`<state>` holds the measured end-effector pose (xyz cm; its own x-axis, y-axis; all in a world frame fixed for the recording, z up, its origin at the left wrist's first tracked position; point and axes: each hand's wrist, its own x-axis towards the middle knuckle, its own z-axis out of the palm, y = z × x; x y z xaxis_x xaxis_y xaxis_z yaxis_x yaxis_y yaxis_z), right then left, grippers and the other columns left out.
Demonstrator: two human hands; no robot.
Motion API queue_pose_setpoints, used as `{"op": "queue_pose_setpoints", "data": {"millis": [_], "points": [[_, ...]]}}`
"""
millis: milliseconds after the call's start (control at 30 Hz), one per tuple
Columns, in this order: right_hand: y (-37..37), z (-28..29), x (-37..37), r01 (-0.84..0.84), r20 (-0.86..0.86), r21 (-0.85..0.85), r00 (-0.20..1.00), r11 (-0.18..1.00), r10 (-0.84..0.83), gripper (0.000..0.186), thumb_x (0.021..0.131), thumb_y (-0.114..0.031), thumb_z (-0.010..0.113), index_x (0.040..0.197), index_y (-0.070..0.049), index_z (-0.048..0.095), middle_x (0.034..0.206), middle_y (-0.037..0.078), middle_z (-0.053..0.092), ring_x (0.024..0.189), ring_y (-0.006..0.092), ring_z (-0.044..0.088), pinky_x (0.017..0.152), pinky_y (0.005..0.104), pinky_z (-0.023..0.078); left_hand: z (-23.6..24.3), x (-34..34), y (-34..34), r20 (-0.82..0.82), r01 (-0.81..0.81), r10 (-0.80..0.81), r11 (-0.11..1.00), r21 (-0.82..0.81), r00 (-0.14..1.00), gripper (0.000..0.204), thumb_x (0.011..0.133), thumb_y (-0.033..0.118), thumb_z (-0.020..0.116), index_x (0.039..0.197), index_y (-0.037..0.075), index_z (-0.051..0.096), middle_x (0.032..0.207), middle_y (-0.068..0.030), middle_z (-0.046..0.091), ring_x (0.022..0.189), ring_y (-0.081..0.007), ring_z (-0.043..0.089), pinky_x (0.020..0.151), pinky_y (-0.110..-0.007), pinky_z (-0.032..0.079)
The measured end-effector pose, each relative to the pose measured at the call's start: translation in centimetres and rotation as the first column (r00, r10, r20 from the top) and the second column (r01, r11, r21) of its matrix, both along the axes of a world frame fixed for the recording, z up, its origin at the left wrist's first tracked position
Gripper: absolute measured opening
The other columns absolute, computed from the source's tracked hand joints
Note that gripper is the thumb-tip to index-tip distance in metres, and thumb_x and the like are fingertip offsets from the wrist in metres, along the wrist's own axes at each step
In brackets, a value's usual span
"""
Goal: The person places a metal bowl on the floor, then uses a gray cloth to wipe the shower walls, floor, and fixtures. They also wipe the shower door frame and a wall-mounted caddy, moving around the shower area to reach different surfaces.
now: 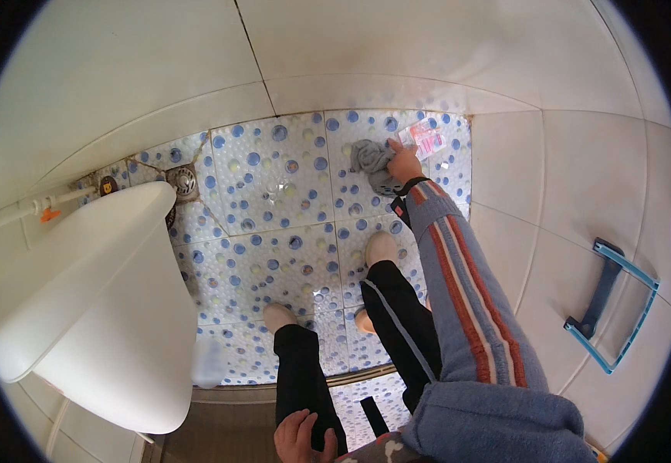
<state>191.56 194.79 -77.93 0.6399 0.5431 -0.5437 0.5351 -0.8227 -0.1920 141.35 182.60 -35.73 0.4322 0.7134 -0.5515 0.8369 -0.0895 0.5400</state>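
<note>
My right hand (405,163) reaches down to the tiled floor (273,193), its fingers closed on a crumpled grey cloth (369,157). Part of that cloth is hidden beneath the hand. Just beyond the fingertips lies a flat clear-and-pink plastic packet (431,142); whether a finger touches it I cannot tell. A small white scrap (444,166) sits on the tiles beside it. My left hand (298,437) rests by my left leg at the lower edge, holding nothing, its fingers loosely bent and apart.
A large white basin on a pedestal (119,324) takes up the left side. Behind it are a floor drain (185,182) and a white pipe (27,210) with an orange valve handle. A blue rack (611,309) is fixed to the right wall. A threshold strip (351,373) crosses behind my feet.
</note>
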Motion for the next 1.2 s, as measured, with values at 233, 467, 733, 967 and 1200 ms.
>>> {"op": "queue_pose_setpoints", "data": {"millis": [233,467,733,967,1200], "points": [[-3.3,-2.3,-0.9,0.172,0.082,0.201,0.978,0.964,-0.192,0.061,0.083,-0.010,0.062,0.143,-0.004,0.053,0.134,0.023,0.065,0.121,0.0471,0.061,0.103,0.0493,0.049,0.4,0.2,0.5,0.050,0.003,-0.004,1.000,0.016,0.999,0.038,0.083,0.019,0.078,0.116,0.003,0.070,0.116,-0.0176,0.068,0.107,-0.0386,0.066,0.092,-0.049,0.052],[-7.2,7.0,-7.3,0.192,-0.061,0.408,0.981,0.893,-0.183,0.054,0.088,-0.010,0.061,0.141,-0.004,0.057,0.135,0.025,0.063,0.124,0.0437,0.060,0.103,0.0470,0.049,2.5,0.4,-1.0,0.176,-0.101,0.076,0.985,0.139,0.981,0.039,0.090,0.018,0.076,0.125,0.002,0.066,0.114,-0.0176,0.068,0.099,-0.0358,0.068,0.083,-0.046,0.055],[-12.4,33.2,-15.4,0.108,-0.364,0.495,0.927,0.862,0.092,0.067,0.090,-0.007,0.059,0.155,-0.004,0.045,0.156,0.022,0.050,0.147,0.0346,0.045,0.118,0.0384,0.038,0.8,-1.9,-4.6,0.139,-0.266,0.272,0.962,-0.063,0.952,0.032,0.090,0.009,0.068,0.120,0.000,0.065,0.108,-0.0169,0.069,0.097,-0.0331,0.067,0.083,-0.044,0.054],[-14.8,61.6,-17.2,-0.521,-0.167,0.527,0.711,0.671,0.683,0.078,0.086,0.002,0.061,0.159,-0.008,0.035,0.169,0.014,0.030,0.147,0.0366,0.044,0.108,0.0421,0.049,12.7,10.2,6.7,0.430,-0.333,0.792,0.584,-0.740,0.434,0.042,0.105,0.030,0.063,0.137,0.006,0.052,0.111,-0.0111,0.070,0.088,-0.0191,0.071,0.067,-0.032,0.056],[-19.2,77.7,-17.6,-0.627,0.116,0.594,0.688,0.505,0.717,0.070,0.081,0.010,0.056,0.149,-0.004,0.045,0.172,0.007,0.025,0.119,0.0379,0.064,0.084,0.0424,0.058,30.3,17.1,13.0,0.539,-0.018,0.479,0.758,-0.652,0.693,0.039,0.099,0.019,0.068,0.134,0.008,0.055,0.105,-0.0065,0.073,0.078,-0.0153,0.072,0.053,-0.029,0.054]]}}
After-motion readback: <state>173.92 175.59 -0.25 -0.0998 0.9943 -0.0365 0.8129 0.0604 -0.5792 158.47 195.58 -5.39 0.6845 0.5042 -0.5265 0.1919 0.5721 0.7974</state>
